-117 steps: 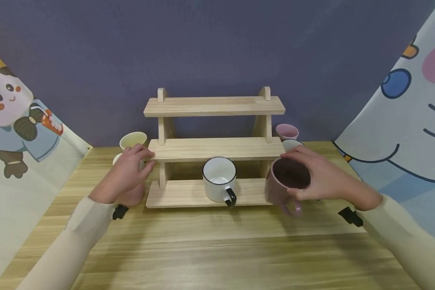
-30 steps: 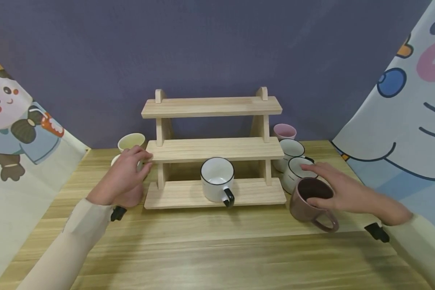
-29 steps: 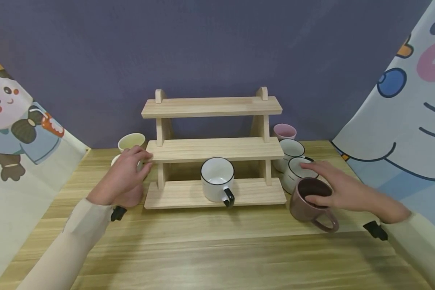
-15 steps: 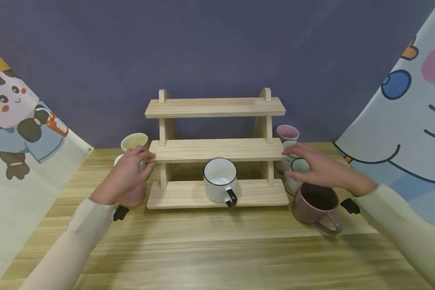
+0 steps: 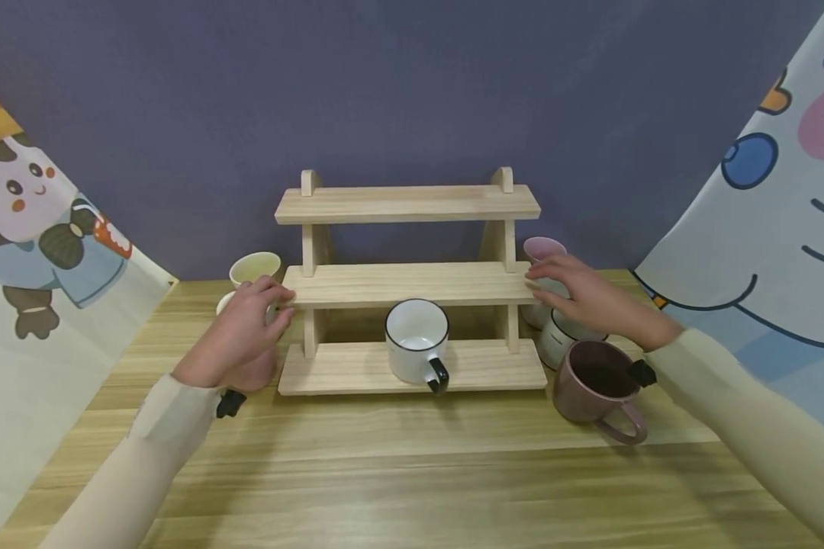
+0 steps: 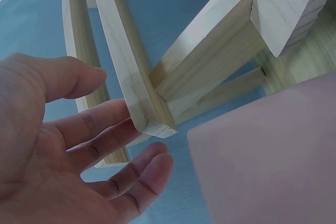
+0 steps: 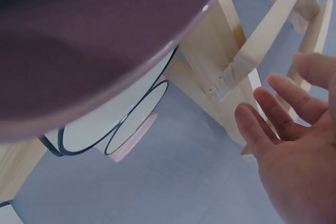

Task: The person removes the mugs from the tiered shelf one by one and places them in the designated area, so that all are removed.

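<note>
A three-tier wooden shelf (image 5: 405, 284) stands at the back of the table. On its lowest board is a white mug (image 5: 405, 358) with black rim and handle. My left hand (image 5: 240, 328) touches the left end of the middle board, fingers bent loosely and thumb apart in the left wrist view. At that board's right end, my right hand (image 5: 593, 297) has its fingertips close to the wood; whether they touch I cannot tell. Its fingers spread with nothing between them in the right wrist view. Below it, a brown mug (image 5: 577, 393) stands on the table, handle toward the front right.
Right of the shelf, two black-rimmed white mugs, the nearer one (image 5: 555, 347) partly covered, and a pink cup (image 5: 541, 248) stand in a row. On the left are a yellow cup (image 5: 254, 267), a white cup (image 5: 223, 303) and a pink cup (image 5: 257, 374), partly behind my hand.
My right hand has set the brown mug down on the table right of the shelf and let it go. It then moved up and left to the middle board's end. My left hand stays put.
</note>
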{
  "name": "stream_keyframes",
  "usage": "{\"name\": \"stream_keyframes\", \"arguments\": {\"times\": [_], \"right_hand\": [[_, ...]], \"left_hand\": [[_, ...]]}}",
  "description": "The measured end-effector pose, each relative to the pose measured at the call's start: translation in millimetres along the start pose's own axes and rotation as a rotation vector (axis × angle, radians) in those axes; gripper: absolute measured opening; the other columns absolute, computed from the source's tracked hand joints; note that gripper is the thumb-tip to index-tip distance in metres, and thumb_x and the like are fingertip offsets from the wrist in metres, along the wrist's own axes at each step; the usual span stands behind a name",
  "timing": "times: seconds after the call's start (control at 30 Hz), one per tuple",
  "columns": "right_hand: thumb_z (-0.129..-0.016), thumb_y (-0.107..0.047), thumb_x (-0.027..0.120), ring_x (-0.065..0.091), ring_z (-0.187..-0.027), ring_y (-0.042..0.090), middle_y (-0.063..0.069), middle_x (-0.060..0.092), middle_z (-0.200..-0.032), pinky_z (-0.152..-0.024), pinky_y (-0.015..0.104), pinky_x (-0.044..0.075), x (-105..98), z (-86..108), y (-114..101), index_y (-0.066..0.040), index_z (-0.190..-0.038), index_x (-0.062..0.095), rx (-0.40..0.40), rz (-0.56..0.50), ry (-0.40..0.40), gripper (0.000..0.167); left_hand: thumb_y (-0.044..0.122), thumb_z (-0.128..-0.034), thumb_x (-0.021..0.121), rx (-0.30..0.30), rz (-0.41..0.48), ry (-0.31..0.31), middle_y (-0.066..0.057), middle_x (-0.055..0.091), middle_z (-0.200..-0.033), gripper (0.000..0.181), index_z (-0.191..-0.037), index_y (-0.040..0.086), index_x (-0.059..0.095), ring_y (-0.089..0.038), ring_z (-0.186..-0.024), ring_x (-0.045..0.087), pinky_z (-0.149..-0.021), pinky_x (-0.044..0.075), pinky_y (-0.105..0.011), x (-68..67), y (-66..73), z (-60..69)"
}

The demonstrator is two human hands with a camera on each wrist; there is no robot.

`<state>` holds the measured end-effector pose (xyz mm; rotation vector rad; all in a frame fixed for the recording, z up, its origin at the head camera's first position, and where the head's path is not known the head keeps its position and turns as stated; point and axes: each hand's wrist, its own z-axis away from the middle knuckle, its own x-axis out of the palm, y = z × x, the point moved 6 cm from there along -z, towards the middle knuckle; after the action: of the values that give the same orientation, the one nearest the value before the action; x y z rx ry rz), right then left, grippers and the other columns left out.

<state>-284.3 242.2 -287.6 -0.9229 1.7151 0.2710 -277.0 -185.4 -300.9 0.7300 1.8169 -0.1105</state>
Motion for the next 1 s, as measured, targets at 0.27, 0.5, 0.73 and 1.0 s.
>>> {"name": "stream_keyframes", "arguments": {"times": [0.27,0.5,0.73,1.0], "right_hand": [[-0.086,0.002,0.065,0.048,-0.112,0.037,0.022,0.055,-0.115,-0.092,0.052,0.037,4.7,-6.4,7.3,0.008,-0.113,0.061,-0.019,0.011,0.018,0.027],[-0.084,0.004,0.067,0.049,-0.11,0.036,0.021,0.056,-0.114,-0.09,0.051,0.038,8.6,-10.4,12.2,0.007,-0.112,0.061,-0.047,-0.005,0.011,0.028],[-0.086,0.003,0.065,0.051,-0.11,0.035,0.018,0.056,-0.114,-0.088,0.051,0.041,12.4,-10.1,17.0,0.005,-0.111,0.064,-0.008,-0.03,-0.031,0.025],[-0.086,0.004,0.065,0.051,-0.11,0.035,0.017,0.057,-0.115,-0.089,0.051,0.041,13.4,-10.0,16.4,0.003,-0.111,0.065,-0.006,-0.025,-0.025,0.025]], "left_hand": [[0.006,-0.0899,0.058,0.004,0.001,-0.003,-0.016,0.057,-0.104,0.021,-0.105,-0.007,0.065,-0.034,-0.095,0.049,-0.084,0.038,-0.045,2.0,-1.4,-0.1],[0.007,-0.0905,0.058,-0.009,-0.001,-0.011,-0.016,0.056,-0.105,0.022,-0.105,-0.007,0.065,-0.034,-0.095,0.048,-0.084,0.038,-0.045,2.3,-1.6,-0.9],[0.008,-0.0907,0.057,-0.037,-0.009,-0.008,-0.018,0.055,-0.105,0.023,-0.105,-0.008,0.064,-0.036,-0.095,0.048,-0.085,0.039,-0.047,3.0,-0.7,-2.0],[0.012,-0.0916,0.057,-0.084,-0.004,0.019,-0.019,0.053,-0.105,0.024,-0.105,-0.008,0.064,-0.038,-0.091,0.045,-0.081,0.039,-0.048,3.8,-1.2,-5.3]]}}
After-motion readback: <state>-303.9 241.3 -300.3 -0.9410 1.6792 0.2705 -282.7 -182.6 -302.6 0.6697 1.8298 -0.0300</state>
